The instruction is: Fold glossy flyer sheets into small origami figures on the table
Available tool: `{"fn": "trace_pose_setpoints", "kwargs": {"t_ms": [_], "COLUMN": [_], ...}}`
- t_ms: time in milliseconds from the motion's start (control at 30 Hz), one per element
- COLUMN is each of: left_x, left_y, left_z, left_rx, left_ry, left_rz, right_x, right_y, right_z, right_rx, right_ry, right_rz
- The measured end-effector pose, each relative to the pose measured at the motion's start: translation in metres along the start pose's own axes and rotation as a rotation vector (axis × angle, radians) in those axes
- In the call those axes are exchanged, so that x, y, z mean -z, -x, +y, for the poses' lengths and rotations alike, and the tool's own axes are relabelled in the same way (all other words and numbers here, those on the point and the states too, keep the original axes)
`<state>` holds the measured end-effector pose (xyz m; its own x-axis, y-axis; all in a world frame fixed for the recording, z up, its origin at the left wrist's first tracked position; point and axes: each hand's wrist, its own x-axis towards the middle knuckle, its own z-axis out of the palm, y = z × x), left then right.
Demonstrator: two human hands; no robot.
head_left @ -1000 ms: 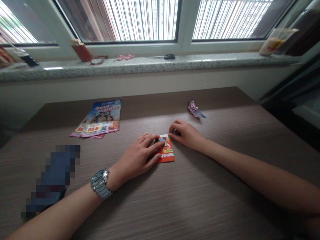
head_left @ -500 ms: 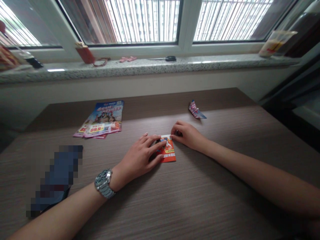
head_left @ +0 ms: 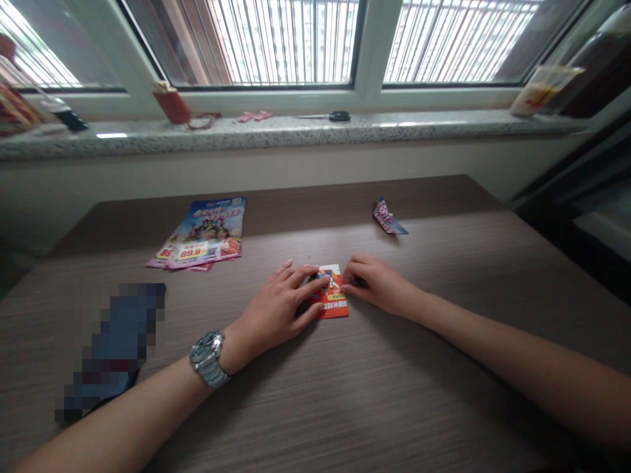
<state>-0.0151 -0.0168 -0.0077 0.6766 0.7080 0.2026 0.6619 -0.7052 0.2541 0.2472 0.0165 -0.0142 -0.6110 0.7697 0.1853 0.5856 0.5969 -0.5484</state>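
A small folded flyer [head_left: 336,309], red and orange with white lettering and a white strip along its far edge, lies on the wooden table. My left hand [head_left: 283,299] rests flat on its left part with the fingers spread, covering some of the print. At the flyer's right edge is my right hand [head_left: 372,282], its fingers curled and thumb and forefinger closed together at that edge. The exact contact of those fingertips is partly hidden. A metal watch [head_left: 210,358] sits on my left wrist.
Colourful printed flyers [head_left: 210,233] lie overlapping at the back left. A folded paper piece [head_left: 388,220] stands at the back right. A blurred-out dark blue object [head_left: 118,341] lies near my left forearm. Scissors [head_left: 335,117] and a red box [head_left: 171,105] rest on the windowsill.
My right hand has moved toward me along the flyer's right edge, from its far corner to about midway. My left hand stays on the flyer.
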Motion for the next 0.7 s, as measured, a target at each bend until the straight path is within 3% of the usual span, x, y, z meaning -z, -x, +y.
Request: {"fn": "trace_pose_setpoints", "kwargs": {"t_ms": [367,700], "left_x": [0.0,-0.001], "left_y": [0.0,0.0], "left_z": [0.0,-0.001], "left_rx": [0.006,-0.006], "left_ry": [0.016,0.001], "left_rz": [-0.003,-0.011], "right_x": [-0.003,0.007], "right_y": [0.02,0.027], "right_z": [-0.017,-0.018], "right_rx": [0.02,0.075], "right_ry": [0.002,-0.066], "right_rz": [-0.027,-0.143]}}
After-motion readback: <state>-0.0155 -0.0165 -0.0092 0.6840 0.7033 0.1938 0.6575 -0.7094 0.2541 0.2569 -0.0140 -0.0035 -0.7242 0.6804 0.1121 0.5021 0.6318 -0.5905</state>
